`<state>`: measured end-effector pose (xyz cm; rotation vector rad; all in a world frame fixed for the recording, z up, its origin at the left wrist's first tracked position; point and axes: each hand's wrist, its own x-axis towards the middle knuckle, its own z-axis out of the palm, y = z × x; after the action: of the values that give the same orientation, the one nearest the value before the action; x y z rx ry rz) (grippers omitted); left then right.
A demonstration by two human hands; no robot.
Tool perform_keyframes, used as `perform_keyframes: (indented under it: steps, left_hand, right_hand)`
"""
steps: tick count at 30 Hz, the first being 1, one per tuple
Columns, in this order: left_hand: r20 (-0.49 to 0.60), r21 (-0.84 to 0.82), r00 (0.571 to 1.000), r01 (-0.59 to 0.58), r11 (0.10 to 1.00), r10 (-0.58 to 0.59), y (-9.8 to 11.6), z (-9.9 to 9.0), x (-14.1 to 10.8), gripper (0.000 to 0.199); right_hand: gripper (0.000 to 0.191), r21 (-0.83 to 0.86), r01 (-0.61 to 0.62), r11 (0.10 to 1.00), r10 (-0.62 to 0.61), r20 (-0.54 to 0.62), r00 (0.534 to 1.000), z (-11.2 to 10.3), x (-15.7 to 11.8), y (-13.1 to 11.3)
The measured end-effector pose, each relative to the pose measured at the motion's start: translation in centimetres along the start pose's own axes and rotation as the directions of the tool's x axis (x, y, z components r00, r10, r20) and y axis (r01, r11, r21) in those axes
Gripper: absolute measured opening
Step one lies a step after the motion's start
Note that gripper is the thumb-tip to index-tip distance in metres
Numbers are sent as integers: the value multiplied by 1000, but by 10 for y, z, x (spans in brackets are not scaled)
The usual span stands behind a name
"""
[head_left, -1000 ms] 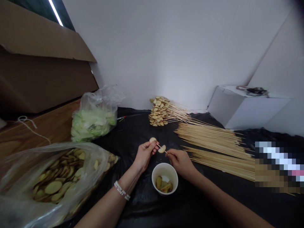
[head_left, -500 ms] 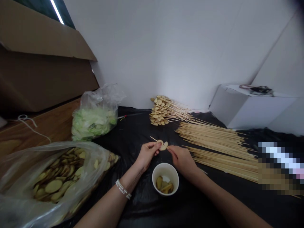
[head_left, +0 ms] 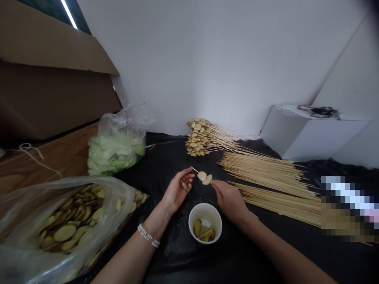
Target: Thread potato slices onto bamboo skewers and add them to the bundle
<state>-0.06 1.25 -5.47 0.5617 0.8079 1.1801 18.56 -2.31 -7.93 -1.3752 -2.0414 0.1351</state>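
My right hand pinches a thin wooden skewer, which carries potato slices in front of the fingertips. The skewer's bare point sticks out toward the upper left. Close to that point is my left hand, fingers curled, with another potato slice tucked in them. Below and between the hands stands a white paper cup with several potato pieces at its bottom.
A clear bag of potato slices lies open at left; a bag of pale green vegetable sits behind it. Filled skewers are piled at the back, bare skewers at right. A white box stands behind them.
My left hand has let go of the slice on the skewer and drawn back left, showing another slice in its fingers. The right hand still holds the skewer.
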Motion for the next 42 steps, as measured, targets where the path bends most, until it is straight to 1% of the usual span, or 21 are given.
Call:
perform_keyframes:
  steps: [1, 3, 5, 8, 12, 17, 19, 21, 25, 27, 29, 31, 36, 39, 42]
  left_hand:
    - [20, -74, 999, 31, 997, -29, 3, -2, 0, 26]
    - [58, -155, 997, 56, 986, -47, 6, -5, 1, 45]
    - [55, -154, 998, 46, 987, -38, 7, -8, 2, 60]
    - [20, -118, 1000, 11, 993, -8, 3, -10, 6, 65]
    - [17, -85, 999, -43, 995, 45, -1, -9, 9, 56]
    - [22, -17, 995, -99, 995, 99, -1, -7, 7, 34]
    - [19, 13, 994, -110, 994, 110, 0, -6, 6, 33]
    - [18, 11, 995, -101, 995, 101, 0, -5, 5, 36]
    - [24, -104, 999, -38, 994, 40, 3, -5, 6, 47]
    - [26, -167, 1000, 3, 986, 1, 4, -6, 7, 45]
    - [8, -175, 1000, 11, 985, -10, 4, -7, 7, 40]
    - [-21, -142, 1000, -10, 990, 7, 3, -7, 8, 34]
    - [-74, -102, 993, -104, 989, 97, -1, -8, 10, 13]
    - [-68, -67, 991, -122, 990, 117, 0, -9, 9, 11]
    - [-65, -28, 992, -111, 993, 109, 3, -10, 8, 16]
  right_hand:
    - [29, 0, 1, 1000, -1, -8, 1000, 0, 0, 0]
    - [28, -2, 7, 1000, -7, -16, 1000, -1, -1, 0]
    - [28, -7, 10, 1000, -10, -9, 1000, -1, -2, -1]
    - [28, -9, 17, 1000, -17, 4, 1000, -1, -3, -1]
    - [28, -23, 32, 999, -32, 12, 999, -1, -5, -1]
    - [28, -25, 29, 999, -29, 31, 999, -2, -4, -1]
    - [29, -26, 27, 999, -26, 47, 999, -2, -4, -1]
    - [29, -33, 22, 999, -20, 57, 998, -3, -4, -2]
    - [29, -50, 16, 999, -13, 60, 998, -3, -4, -2]
    - [29, -61, 15, 998, -10, 71, 997, -4, -4, -3]
    - [29, -71, 12, 997, -7, 81, 997, -4, -4, -4]
    - [29, -77, 9, 997, -2, 90, 996, -5, -4, -5]
    - [29, -68, 1, 998, 6, 97, 995, -5, -4, -5]
    - [29, -55, 10, 998, -5, 94, 996, -5, -4, -4]
    - [29, -52, 14, 999, -9, 89, 996, -4, -5, -4]
